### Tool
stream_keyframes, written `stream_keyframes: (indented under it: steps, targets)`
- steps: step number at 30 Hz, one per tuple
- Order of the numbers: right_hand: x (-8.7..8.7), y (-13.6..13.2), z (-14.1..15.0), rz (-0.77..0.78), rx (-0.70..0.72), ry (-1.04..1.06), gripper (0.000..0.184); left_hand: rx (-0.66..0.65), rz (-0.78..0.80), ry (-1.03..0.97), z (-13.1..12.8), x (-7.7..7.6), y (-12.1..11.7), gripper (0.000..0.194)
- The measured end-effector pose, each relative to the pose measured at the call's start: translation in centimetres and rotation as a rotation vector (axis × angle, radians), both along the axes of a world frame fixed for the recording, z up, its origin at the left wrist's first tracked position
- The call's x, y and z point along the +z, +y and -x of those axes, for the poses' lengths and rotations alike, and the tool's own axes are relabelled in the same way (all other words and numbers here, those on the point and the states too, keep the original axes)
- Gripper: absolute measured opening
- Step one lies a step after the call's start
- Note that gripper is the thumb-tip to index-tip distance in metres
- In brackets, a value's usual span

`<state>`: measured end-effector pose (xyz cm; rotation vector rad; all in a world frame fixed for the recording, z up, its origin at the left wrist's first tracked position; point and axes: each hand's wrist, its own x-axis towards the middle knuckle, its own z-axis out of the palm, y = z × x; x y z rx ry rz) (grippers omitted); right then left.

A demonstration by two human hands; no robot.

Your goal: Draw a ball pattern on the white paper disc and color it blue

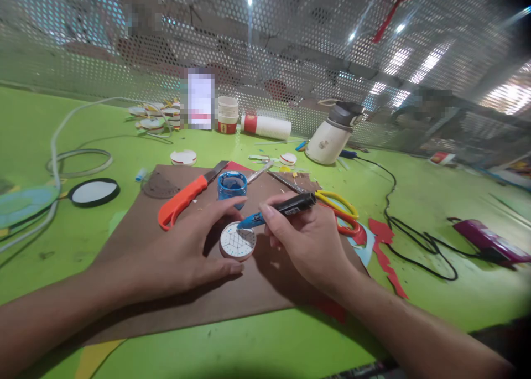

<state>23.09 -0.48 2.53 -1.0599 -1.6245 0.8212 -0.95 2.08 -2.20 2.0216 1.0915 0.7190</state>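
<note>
My left hand (pixel 186 243) curves around a small round white disc (pixel 238 242), thumb and forefinger spread on either side of it. Black grid lines and small blue dots mark the disc's top. Between the fingers of my right hand (pixel 307 232) is a black marker (pixel 292 204), its blue-smeared front end at the disc's upper edge. Just beyond the disc stands an open jar of blue paint (pixel 232 186). An orange-handled utility knife (pixel 182 202) lies left of the jar. Scissors with yellow and red handles (pixel 338 203) lie beyond my right hand.
A brown board (pixel 199 307) lies under the work on the green table (pixel 232 351). Behind are paper cups (pixel 267 127), a white kettle-like jug (pixel 329 135) and a perforated metal screen (pixel 269 47). A black cable (pixel 390 191) runs at right, near red scraps (pixel 385 252).
</note>
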Motion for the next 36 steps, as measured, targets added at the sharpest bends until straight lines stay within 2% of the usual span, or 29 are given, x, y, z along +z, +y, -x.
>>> stream_keyframes:
  steps: [6, 15, 24, 36]
  targets:
    - [-0.63, 0.12, 0.32, 0.018, 0.027, 0.069, 0.013, -0.038, 0.064, -0.050, 0.18, 0.21, 0.05, 0.091]
    - [-0.93, 0.19, 0.15, 0.037, 0.031, 0.027, 0.018, -0.046, 0.035, -0.114, -0.32, -0.25, 0.18, 0.084]
    - [-0.94, 0.14, 0.25, 0.051, 0.055, 0.050, 0.015, -0.001, 0.033, -0.038, -0.12, -0.01, 0.09, 0.083]
    - [-0.93, 0.01, 0.15, 0.011, 0.100, -0.037, 0.010, -0.057, 0.071, -0.010, -0.35, 0.20, 0.31, 0.093]
